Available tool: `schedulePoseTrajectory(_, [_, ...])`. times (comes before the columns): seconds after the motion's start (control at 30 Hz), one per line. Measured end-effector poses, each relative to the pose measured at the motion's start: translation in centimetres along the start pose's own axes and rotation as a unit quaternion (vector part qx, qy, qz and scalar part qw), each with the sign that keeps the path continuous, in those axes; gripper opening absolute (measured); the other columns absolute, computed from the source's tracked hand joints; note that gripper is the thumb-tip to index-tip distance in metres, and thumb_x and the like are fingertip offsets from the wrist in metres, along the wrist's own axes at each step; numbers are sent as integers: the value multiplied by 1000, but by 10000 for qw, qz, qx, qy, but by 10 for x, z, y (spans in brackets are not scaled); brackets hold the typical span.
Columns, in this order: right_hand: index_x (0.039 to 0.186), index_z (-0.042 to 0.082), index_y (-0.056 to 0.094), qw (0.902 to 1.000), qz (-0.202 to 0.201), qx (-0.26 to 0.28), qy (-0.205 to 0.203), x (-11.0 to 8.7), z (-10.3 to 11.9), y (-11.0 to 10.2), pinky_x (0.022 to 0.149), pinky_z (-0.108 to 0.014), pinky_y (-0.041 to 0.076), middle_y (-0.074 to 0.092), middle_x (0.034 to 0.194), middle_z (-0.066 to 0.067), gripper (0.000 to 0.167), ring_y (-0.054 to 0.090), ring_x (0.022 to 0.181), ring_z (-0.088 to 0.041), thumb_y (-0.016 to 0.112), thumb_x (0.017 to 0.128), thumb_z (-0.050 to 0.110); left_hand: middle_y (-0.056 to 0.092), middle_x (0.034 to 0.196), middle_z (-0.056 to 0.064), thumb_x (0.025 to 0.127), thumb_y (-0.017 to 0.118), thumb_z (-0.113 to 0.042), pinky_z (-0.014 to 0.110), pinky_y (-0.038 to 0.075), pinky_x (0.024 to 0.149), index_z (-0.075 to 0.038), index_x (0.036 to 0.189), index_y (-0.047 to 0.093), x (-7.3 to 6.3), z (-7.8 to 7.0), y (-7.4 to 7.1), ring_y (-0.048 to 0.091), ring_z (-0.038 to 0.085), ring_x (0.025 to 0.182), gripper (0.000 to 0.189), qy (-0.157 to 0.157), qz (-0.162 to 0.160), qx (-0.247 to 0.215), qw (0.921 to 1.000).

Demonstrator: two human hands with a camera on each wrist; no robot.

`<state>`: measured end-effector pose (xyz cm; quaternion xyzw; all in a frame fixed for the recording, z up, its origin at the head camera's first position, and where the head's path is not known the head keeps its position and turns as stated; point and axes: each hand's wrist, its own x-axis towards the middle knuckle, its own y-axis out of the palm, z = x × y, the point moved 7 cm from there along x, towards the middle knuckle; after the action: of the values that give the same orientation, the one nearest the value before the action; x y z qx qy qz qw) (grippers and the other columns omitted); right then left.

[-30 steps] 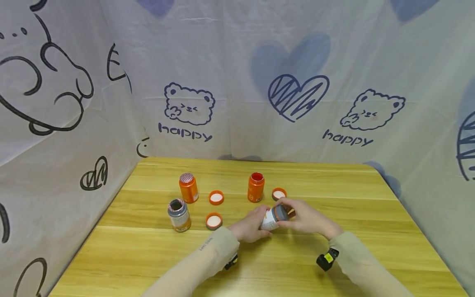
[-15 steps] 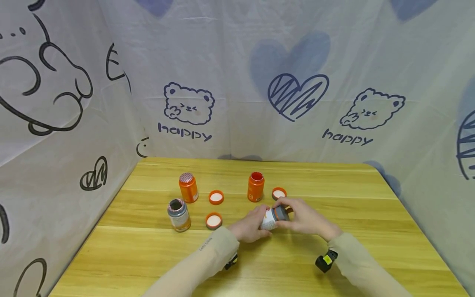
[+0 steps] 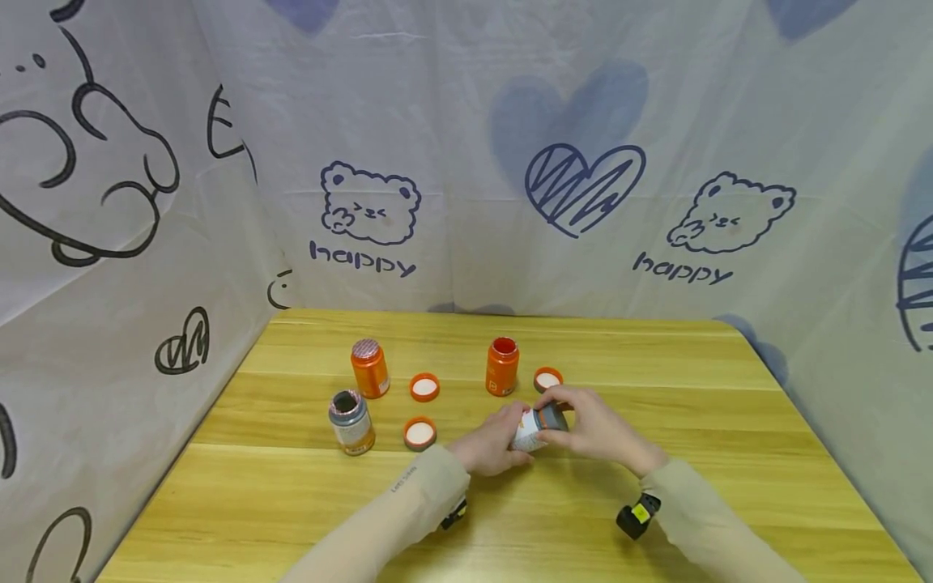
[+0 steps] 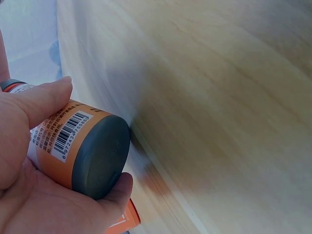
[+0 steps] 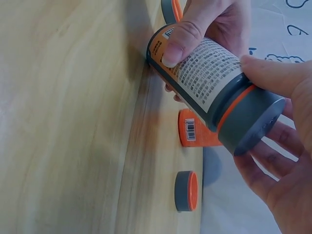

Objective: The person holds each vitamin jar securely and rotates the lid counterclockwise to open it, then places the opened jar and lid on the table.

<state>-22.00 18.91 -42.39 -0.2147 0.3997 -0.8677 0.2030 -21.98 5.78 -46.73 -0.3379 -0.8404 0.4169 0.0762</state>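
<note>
My left hand (image 3: 496, 444) grips a grey bottle (image 3: 526, 433) with a white and orange label, tilted on its side close over the table. In the left wrist view its dark base (image 4: 102, 156) points away from the palm, past the thumb and fingertips. The fingers and thumb of my right hand (image 3: 601, 429) are curled round the bottle's grey cap (image 5: 251, 122), which has an orange ring at its lower edge. That cap sits on the bottle's neck. Behind the hands stands an open orange bottle (image 3: 502, 368), with an upturned grey-and-orange cap (image 3: 548, 380) lying beside it.
On the left stand an orange bottle (image 3: 370, 370) with a foil-like top and an open grey bottle (image 3: 353, 425). Two upturned caps, an orange cap (image 3: 424, 388) and a grey-and-orange cap (image 3: 419, 435), lie to their right. A printed cloth (image 3: 466, 162) hangs behind the table.
My right wrist has shifted slightly left and down, and its fingers have turned a little round the cap. The left hand and the standing bottles look unmoved.
</note>
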Motion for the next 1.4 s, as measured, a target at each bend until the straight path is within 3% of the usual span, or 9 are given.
schedulePoseTrajectory(0.17, [108, 14, 69, 9998, -179, 89, 3, 1, 1, 0, 93, -40, 57, 72, 108, 2, 31, 68, 102, -16, 84, 82, 18, 52, 131, 11, 94, 72, -22, 34, 47, 96, -8, 143, 36, 0, -1, -1, 52, 20, 111, 62, 88, -33, 32, 10000])
schedulePoseTrajectory(0.47, [105, 12, 70, 9980, -496, 378, 69, 5, 2, -1, 95, -45, 56, 73, 103, 2, 27, 69, 101, -18, 84, 81, 13, 52, 134, 11, 95, 70, -23, 36, 46, 101, -10, 145, 35, 2, 2, 1, 52, 21, 116, 63, -30, -3, 46, 10000])
schedulePoseTrajectory(0.97, [103, 9, 70, 9942, -896, 588, -65, 7, 5, -2, 89, -39, 58, 74, 97, 0, 25, 71, 95, -18, 83, 81, 8, 51, 135, 12, 95, 70, -25, 39, 46, 101, -9, 147, 33, -2, -1, -2, 52, 24, 119, 66, -28, 22, 69, 10000])
schedulePoseTrajectory(1.3, [114, 6, 66, 9935, -836, 645, 419, 9, -1, 1, 95, -48, 56, 71, 114, -15, 32, 69, 108, -34, 79, 86, 15, 53, 127, 11, 94, 72, -23, 35, 47, 96, -8, 141, 36, 1, 1, -2, 52, 20, 110, 62, 46, -95, 34, 9999])
schedulePoseTrajectory(1.4, [119, 6, 64, 9921, -739, 753, 674, 8, -6, 3, 95, -49, 55, 70, 118, -15, 35, 67, 109, -34, 77, 89, 20, 53, 124, 9, 93, 72, -23, 33, 47, 95, -9, 140, 37, 1, 2, -1, 52, 19, 108, 61, 30, -93, 15, 10000])
